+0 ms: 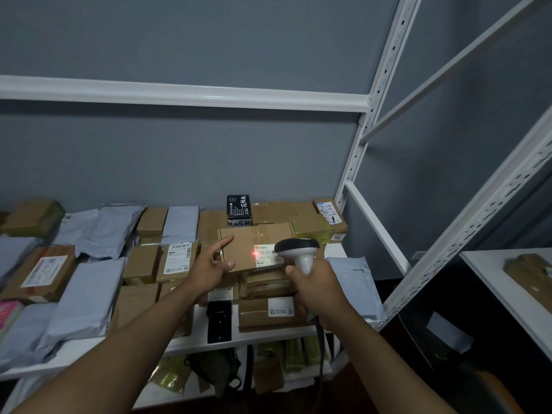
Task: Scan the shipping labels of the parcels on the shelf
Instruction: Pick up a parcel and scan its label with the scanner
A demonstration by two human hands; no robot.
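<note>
My right hand [318, 289] grips the handle of a white barcode scanner [297, 249] with a dark top. Its red light falls on the white shipping label [265, 254] of a flat cardboard box [254, 243] lying on top of a stack of parcels. My left hand [210, 264] is open, fingers spread, touching the left edge of that box. Many more cardboard boxes and grey mailer bags cover the white shelf [191, 343], some with labels facing up, such as a small labelled box [178, 258] just left of my hand.
A black box with white characters [239, 211] stands behind the scanned box. A black device [219, 321] lies at the shelf's front edge. A shelf upright [363, 127] rises on the right, another shelf with a parcel [528, 274] farther right. Bags lie on the lower shelf.
</note>
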